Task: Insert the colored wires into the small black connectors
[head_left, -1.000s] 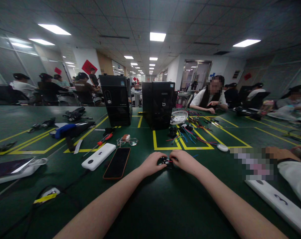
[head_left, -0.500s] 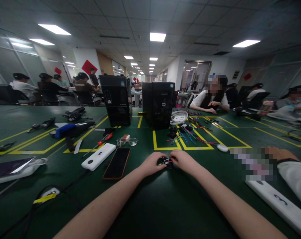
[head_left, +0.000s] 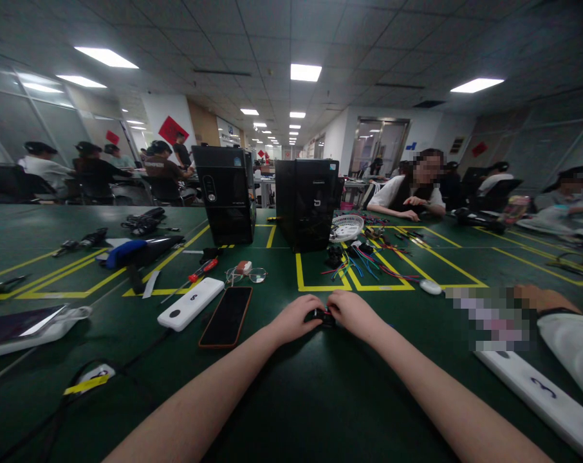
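Observation:
In front of me, just above or on the green table, both hands meet at a small black part (head_left: pixel 327 317) with a bit of red on it, perhaps a wire. My left hand (head_left: pixel 295 316) pinches its left side between thumb and fingers. From the right, the curled fingers of my right hand (head_left: pixel 352 311) close on the same part. Much of it is covered by my fingers, so its exact kind does not show. Beyond my hands lies a bundle of coloured wires (head_left: pixel 361 260) with black connectors.
Two black computer towers (head_left: pixel 307 209) (head_left: pixel 226 199) stand ahead. To the left lie a phone (head_left: pixel 226 316), a white power bank (head_left: pixel 191 304), glasses (head_left: pixel 257 275) and a red screwdriver (head_left: pixel 202 270). A white basket (head_left: pixel 347 227) sits beyond. At right, a co-worker's arm (head_left: pixel 566 341) reaches in.
The black part has turned slightly between my fingers; both hands stay in nearly the same place. The head of the person across the table has shifted a little.

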Motion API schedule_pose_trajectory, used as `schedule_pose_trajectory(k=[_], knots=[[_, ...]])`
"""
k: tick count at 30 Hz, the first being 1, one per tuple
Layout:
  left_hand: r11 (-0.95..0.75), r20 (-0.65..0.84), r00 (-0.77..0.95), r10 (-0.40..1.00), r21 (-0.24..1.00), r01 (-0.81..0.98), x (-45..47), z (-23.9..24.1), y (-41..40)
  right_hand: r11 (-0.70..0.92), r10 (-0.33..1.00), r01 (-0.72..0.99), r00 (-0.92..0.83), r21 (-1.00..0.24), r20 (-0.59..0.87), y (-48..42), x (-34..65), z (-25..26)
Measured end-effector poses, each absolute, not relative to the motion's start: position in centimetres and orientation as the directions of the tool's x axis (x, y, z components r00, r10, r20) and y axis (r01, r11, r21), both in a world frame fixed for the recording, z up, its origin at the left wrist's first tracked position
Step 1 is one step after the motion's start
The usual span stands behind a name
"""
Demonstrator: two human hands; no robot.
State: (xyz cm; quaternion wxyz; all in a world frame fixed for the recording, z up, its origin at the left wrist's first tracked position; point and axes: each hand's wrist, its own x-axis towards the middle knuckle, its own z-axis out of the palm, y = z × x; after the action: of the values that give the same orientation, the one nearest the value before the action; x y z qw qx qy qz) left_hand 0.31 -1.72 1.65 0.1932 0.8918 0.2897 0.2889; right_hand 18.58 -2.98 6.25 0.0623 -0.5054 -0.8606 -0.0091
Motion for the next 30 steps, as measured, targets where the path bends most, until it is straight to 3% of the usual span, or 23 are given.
schedule_pose_trajectory(k=[30], knots=[[-0.746, 0.391, 0.660, 0.641, 0.521, 0.415, 0.32, 1.64, -1.69, 0.483, 0.876, 0.874, -0.480, -0.050, 0.055, -2.92, 18.50, 6.46]])
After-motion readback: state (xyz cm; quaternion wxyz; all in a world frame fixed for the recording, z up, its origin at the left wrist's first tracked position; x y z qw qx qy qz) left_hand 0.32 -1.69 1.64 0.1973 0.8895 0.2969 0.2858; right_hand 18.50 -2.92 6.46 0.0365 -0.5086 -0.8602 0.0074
